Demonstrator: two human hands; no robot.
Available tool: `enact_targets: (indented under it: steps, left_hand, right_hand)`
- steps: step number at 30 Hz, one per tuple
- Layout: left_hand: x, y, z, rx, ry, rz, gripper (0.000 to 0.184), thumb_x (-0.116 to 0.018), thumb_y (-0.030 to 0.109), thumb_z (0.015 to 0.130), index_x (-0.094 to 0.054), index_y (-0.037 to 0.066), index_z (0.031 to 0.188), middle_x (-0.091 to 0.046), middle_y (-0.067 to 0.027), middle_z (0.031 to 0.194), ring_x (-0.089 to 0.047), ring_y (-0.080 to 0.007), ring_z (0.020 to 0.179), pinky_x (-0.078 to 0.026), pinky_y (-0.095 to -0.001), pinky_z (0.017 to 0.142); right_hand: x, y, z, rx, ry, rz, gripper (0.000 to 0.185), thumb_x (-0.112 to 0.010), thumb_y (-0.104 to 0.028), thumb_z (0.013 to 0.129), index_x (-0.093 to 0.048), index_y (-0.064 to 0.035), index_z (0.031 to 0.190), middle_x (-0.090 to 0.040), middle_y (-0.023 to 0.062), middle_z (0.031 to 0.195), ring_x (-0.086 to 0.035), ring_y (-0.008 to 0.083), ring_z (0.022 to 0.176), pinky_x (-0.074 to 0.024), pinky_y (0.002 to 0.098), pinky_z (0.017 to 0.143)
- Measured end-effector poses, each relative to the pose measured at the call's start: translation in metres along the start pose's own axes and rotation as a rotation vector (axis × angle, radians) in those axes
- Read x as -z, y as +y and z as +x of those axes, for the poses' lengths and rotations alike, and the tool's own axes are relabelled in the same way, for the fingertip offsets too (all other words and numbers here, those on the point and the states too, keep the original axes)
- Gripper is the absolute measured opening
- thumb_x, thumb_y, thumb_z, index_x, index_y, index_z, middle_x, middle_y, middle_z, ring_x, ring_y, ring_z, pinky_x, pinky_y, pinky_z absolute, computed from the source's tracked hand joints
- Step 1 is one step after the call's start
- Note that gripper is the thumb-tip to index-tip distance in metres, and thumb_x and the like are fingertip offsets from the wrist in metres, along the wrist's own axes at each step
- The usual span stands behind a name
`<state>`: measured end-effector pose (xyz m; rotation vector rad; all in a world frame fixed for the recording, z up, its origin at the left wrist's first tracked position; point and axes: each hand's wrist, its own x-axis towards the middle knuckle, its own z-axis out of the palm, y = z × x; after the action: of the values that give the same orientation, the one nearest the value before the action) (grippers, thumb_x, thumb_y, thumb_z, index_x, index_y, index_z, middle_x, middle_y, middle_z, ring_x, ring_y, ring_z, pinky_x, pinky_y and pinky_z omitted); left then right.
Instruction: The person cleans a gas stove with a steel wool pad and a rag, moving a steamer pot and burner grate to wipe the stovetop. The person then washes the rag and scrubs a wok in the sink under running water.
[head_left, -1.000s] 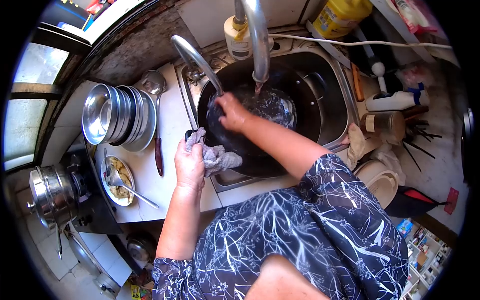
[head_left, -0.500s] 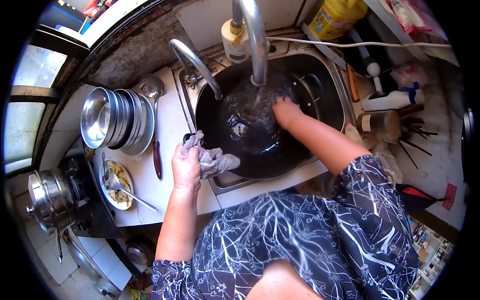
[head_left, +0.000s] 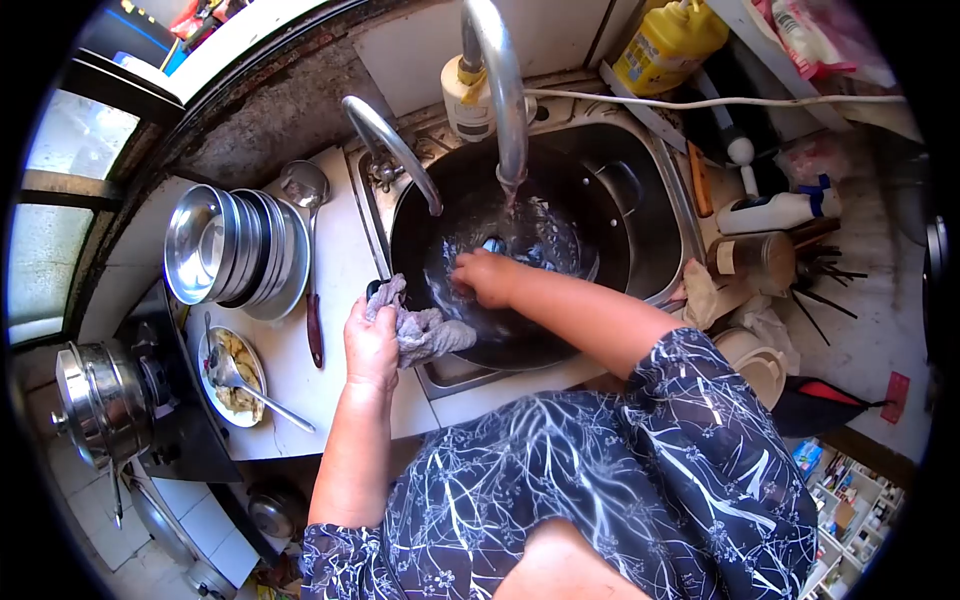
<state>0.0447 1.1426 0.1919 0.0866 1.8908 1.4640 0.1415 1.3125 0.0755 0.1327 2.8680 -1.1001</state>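
A large dark wok [head_left: 610,265] sits in the metal sink [head_left: 672,190], with water swirling in it beneath the curved faucet [head_left: 500,80]. My left hand [head_left: 370,345] is closed on a grey, wet-looking cloth [head_left: 435,337] at the wok's left rim, beside its black handle [head_left: 375,288]. Whether the hand also grips that handle is hard to see. Inside the wok, my right hand [head_left: 483,278] is down at the water on the left side, its fingers curled in. What those fingers hold, if anything, is hidden.
Stacked metal bowls [head_left: 200,245], a ladle [head_left: 313,270] and a plate of food with a spoon [head_left: 235,385] are on the left counter. A second, smaller faucet [head_left: 395,150] arches over the wok. At the right stand a white bottle [head_left: 775,213] and a jar [head_left: 755,258].
My right hand has swept from the right side of the wok to the left, through the water. My left hand stays at the rim with the cloth.
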Motion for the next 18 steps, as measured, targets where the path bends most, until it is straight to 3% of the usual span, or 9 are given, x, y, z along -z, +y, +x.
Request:
enact_targets:
  steps: [2,4,6,9,10,13,18]
  left_hand:
    - [0.002,-0.002,0.005,0.01,-0.002,-0.009,0.031,-0.046,0.0,0.081,-0.056,-0.001,0.109,-0.06,-0.0061,0.092,-0.057,-0.0133,0.075,-0.049,-0.0259,0.069]
    - [0.005,-0.007,0.006,-0.007,0.002,0.022,0.03,-0.046,0.0,0.081,-0.056,-0.001,0.109,-0.06,-0.0062,0.092,-0.057,-0.0135,0.076,-0.049,-0.0265,0.07]
    - [0.005,-0.005,0.004,0.018,0.007,0.003,0.03,-0.046,0.001,0.081,-0.056,-0.001,0.109,-0.06,-0.0064,0.092,-0.058,-0.0138,0.077,-0.049,-0.0267,0.07]
    - [0.005,-0.006,0.004,0.026,0.006,-0.022,0.028,-0.047,0.001,0.081,-0.056,-0.001,0.108,-0.06,-0.0066,0.092,-0.058,-0.0141,0.078,-0.049,-0.027,0.071]
    - [0.005,-0.006,0.005,0.018,0.003,-0.029,0.028,-0.047,0.002,0.082,-0.056,-0.001,0.108,-0.06,-0.0066,0.092,-0.058,-0.0141,0.078,-0.049,-0.0271,0.071]
    - [0.005,-0.006,0.005,0.03,0.007,-0.043,0.027,-0.048,0.002,0.081,-0.056,-0.001,0.107,-0.06,-0.0066,0.091,-0.058,-0.0144,0.076,-0.049,-0.0274,0.07]
    - [0.007,-0.008,0.008,0.026,-0.003,-0.045,0.028,-0.045,0.001,0.079,-0.055,-0.002,0.105,-0.058,-0.0073,0.084,-0.058,-0.0163,0.071,-0.05,-0.0288,0.066]
  right_hand:
    - [0.013,0.002,-0.007,-0.044,-0.12,0.152,0.021,-0.06,-0.002,0.064,-0.059,-0.0094,0.083,-0.053,0.0121,0.096,-0.053,0.0321,0.092,-0.0452,0.0382,0.082]
    - [0.021,0.005,-0.008,-0.035,0.425,0.309,0.021,-0.061,-0.001,0.061,-0.057,-0.0078,0.08,-0.053,0.0127,0.094,-0.054,0.0312,0.091,-0.0449,0.0364,0.081]
    - [0.022,0.014,-0.003,-0.234,0.651,0.454,0.022,-0.062,-0.001,0.062,-0.056,-0.0062,0.082,-0.055,0.01,0.084,-0.054,0.0269,0.085,-0.045,0.0331,0.075]
    - [0.046,0.01,0.0,-0.585,0.541,1.556,0.032,-0.058,0.003,0.067,-0.054,-0.0119,0.095,-0.056,-0.001,0.086,-0.054,0.0138,0.077,-0.0454,0.0296,0.073]
    - [0.051,0.011,-0.002,-0.578,0.537,1.558,0.032,-0.058,0.003,0.067,-0.054,-0.0119,0.095,-0.056,-0.001,0.086,-0.054,0.0138,0.077,-0.0454,0.0296,0.073]
    - [0.058,0.016,-0.008,-0.291,0.404,1.974,0.034,-0.05,0.006,0.068,-0.054,-0.011,0.097,-0.059,0.0005,0.091,-0.056,0.0136,0.082,-0.0462,0.0317,0.077]
    - [0.085,0.012,-0.02,-0.155,0.356,2.093,0.043,-0.045,0.008,0.066,-0.055,-0.0066,0.105,-0.062,0.0055,0.095,-0.059,0.018,0.083,-0.0474,0.0331,0.078]
